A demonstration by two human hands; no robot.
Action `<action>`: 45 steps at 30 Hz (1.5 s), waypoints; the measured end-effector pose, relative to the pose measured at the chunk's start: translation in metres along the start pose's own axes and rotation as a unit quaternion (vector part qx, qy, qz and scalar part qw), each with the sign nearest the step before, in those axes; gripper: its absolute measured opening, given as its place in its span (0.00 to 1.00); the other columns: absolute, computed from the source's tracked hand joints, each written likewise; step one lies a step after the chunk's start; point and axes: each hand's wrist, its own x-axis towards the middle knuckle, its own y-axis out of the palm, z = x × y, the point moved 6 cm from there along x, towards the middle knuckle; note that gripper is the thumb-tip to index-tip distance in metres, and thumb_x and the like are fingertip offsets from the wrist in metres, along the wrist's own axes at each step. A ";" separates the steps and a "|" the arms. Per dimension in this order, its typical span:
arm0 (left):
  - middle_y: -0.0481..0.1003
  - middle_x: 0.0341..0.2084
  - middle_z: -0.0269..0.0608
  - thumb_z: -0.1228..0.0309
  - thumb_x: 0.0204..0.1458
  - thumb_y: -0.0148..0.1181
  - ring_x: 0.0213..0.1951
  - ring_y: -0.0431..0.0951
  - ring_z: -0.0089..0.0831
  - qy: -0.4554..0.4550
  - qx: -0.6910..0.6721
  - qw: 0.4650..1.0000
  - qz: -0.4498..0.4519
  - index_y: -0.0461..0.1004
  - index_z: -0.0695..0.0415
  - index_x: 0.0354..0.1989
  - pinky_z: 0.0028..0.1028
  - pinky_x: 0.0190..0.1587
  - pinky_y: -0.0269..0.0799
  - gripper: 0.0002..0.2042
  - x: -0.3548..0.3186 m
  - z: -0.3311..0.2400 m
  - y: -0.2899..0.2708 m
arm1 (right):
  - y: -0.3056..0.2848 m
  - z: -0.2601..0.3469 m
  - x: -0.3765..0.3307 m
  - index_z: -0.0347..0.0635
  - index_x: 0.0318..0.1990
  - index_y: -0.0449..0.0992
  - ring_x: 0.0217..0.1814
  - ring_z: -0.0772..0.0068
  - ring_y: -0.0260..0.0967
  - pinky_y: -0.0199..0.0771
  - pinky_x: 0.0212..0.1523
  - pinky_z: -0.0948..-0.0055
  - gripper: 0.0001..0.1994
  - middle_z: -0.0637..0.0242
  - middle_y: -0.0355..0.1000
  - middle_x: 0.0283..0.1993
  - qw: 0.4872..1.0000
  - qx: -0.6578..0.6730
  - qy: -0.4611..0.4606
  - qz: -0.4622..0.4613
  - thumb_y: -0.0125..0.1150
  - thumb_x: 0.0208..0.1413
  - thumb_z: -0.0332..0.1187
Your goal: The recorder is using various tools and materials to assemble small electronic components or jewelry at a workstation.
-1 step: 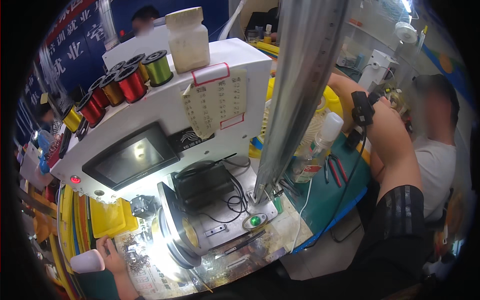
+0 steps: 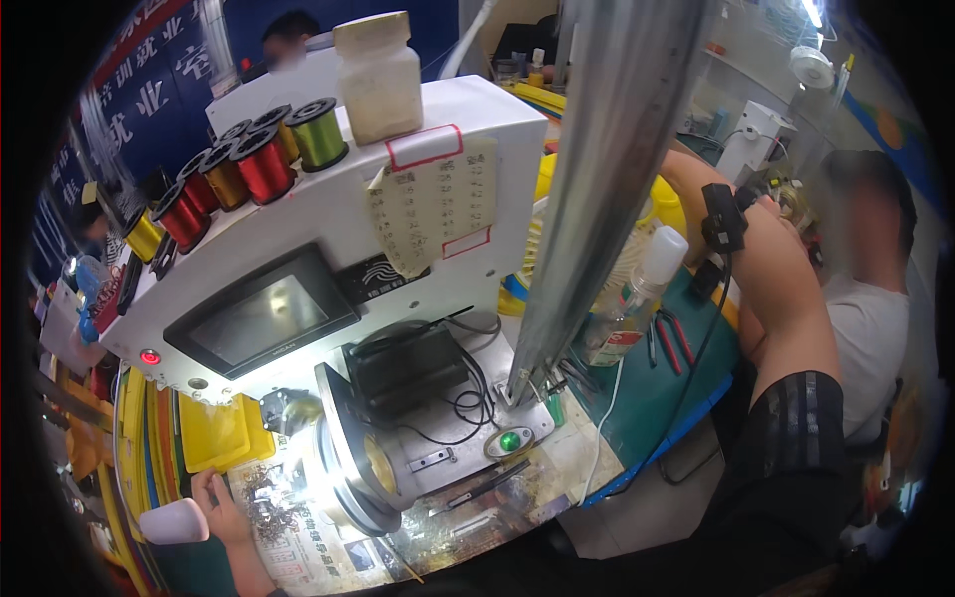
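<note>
My left hand is at the lower left, at the edge of the newspaper-covered worktop. Its fingers are loosely bent and apart, with nothing visible between them. A smooth pale pinkish-white cylinder overlaps the hand's left side; whether they touch is unclear. Small dark bits are scattered on the paper beside the hand. My right arm, in a black sleeve, reaches up and away at the right, with a small black camera strapped at the wrist. My right hand goes behind a metal post by a yellow fan, its fingers hidden.
A white machine with a dark screen stands in front, carrying thread spools and a lidded jar. A yellow tray, a wheel, a spray bottle and red-handled pliers are nearby. Another person sits at right.
The whole view has shifted very slightly, with the machine's top and the post a little further right. Both of my hands stay where they were.
</note>
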 end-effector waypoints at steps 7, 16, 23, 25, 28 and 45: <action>0.69 0.36 0.35 0.76 0.66 0.51 0.38 0.68 0.24 0.012 0.038 0.999 0.022 0.73 0.67 0.44 0.24 0.44 0.65 0.07 0.010 -0.001 0.005 | -0.097 -0.067 0.006 0.37 0.45 0.81 0.39 0.78 0.71 0.72 0.43 0.79 0.11 0.70 0.76 0.39 0.992 0.012 -0.022 -0.123 0.59 0.66 0.36; 0.71 0.36 0.37 0.76 0.64 0.54 0.37 0.68 0.26 0.030 0.084 0.995 0.038 0.74 0.63 0.45 0.25 0.43 0.65 0.06 0.003 -0.013 -0.001 | -0.157 -0.133 0.001 0.36 0.45 0.81 0.39 0.78 0.70 0.72 0.43 0.78 0.12 0.71 0.75 0.39 0.965 0.039 -0.057 -0.251 0.60 0.66 0.36; 0.80 0.47 0.47 0.76 0.60 0.60 0.47 0.79 0.36 0.019 -0.103 0.994 0.039 0.78 0.69 0.47 0.34 0.56 0.72 0.11 -0.002 -0.013 0.012 | -0.041 0.011 -0.005 0.35 0.45 0.80 0.37 0.79 0.68 0.70 0.41 0.77 0.11 0.71 0.73 0.38 0.933 0.133 -0.087 -0.323 0.59 0.66 0.35; 0.78 0.37 0.42 0.76 0.57 0.62 0.37 0.77 0.36 0.042 -0.064 0.995 0.056 0.77 0.67 0.44 0.31 0.45 0.73 0.10 -0.002 -0.034 0.006 | -0.017 0.056 -0.073 0.34 0.44 0.79 0.35 0.80 0.65 0.66 0.37 0.79 0.11 0.70 0.71 0.36 0.894 -0.001 -0.219 -0.391 0.58 0.66 0.33; 0.78 0.34 0.42 0.78 0.57 0.61 0.33 0.76 0.30 0.044 -0.051 0.994 0.090 0.79 0.66 0.41 0.27 0.40 0.72 0.06 -0.001 -0.048 0.013 | 0.084 0.149 -0.165 0.30 0.42 0.77 0.34 0.79 0.64 0.63 0.35 0.79 0.11 0.67 0.71 0.34 0.838 -0.079 -0.342 -0.418 0.57 0.66 0.32; 0.75 0.26 0.32 0.74 0.55 0.66 0.26 0.68 0.19 0.012 -0.154 0.976 0.156 0.79 0.62 0.35 0.21 0.32 0.65 0.04 -0.011 -0.061 0.022 | 0.377 0.178 -0.249 0.38 0.43 0.79 0.52 0.50 0.71 0.69 0.55 0.56 0.17 0.57 0.76 0.46 0.928 -0.083 -0.334 -0.144 0.71 0.45 0.34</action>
